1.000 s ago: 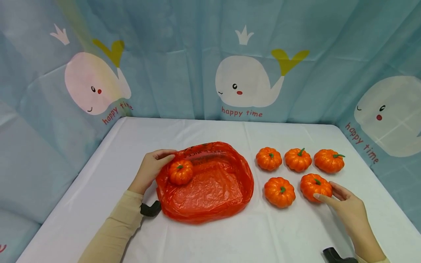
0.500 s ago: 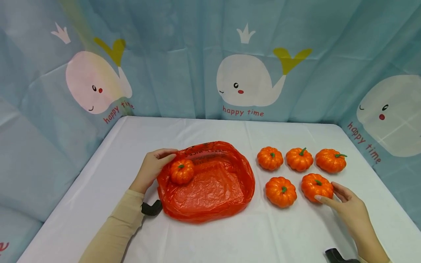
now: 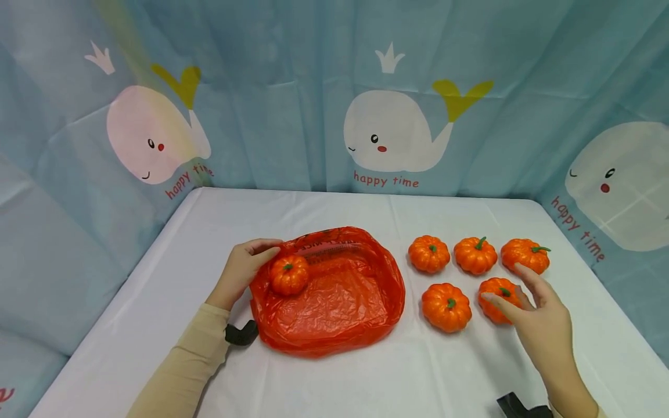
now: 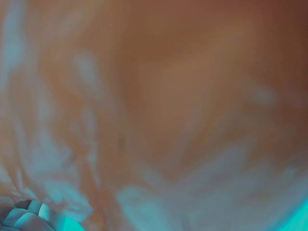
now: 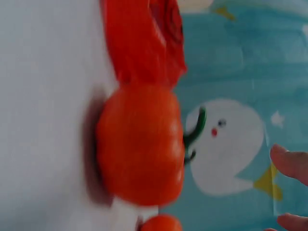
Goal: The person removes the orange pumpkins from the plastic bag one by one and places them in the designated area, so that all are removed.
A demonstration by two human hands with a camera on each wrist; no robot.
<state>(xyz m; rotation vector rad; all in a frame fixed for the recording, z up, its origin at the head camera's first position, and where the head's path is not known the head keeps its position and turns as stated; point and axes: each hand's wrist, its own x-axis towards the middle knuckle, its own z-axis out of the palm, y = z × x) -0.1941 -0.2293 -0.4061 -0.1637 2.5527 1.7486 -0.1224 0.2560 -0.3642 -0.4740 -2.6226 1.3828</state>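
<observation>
My left hand (image 3: 241, 270) pinches the left rim of a red plastic bag (image 3: 334, 307), which lies spread with its mouth open. Inside, near that hand, sits one small orange pumpkin (image 3: 289, 274) with a green stem. My right hand (image 3: 546, 325) hovers over the near right pumpkin (image 3: 493, 288), thumb and fingers spread and holding nothing; they partly hide it. In the right wrist view the fingers (image 5: 291, 163) stand apart from a large-looking pumpkin (image 5: 139, 144). Blurred red plastic (image 4: 168, 96) fills most of the left wrist view, with fingertips (image 4: 29, 219) at its lower left.
Another pumpkin (image 3: 446, 307) stands left of my right hand. Behind it is a row of three pumpkins: left (image 3: 429, 254), middle (image 3: 475, 256) and right (image 3: 525, 255). All rest on a white-covered table (image 3: 334, 383), backed by a blue whale-print curtain (image 3: 292, 116).
My right hand has come off the near right pumpkin's side, rising and shifting left over it with fingers spread. The pumpkins, the bag and my left hand stay put.
</observation>
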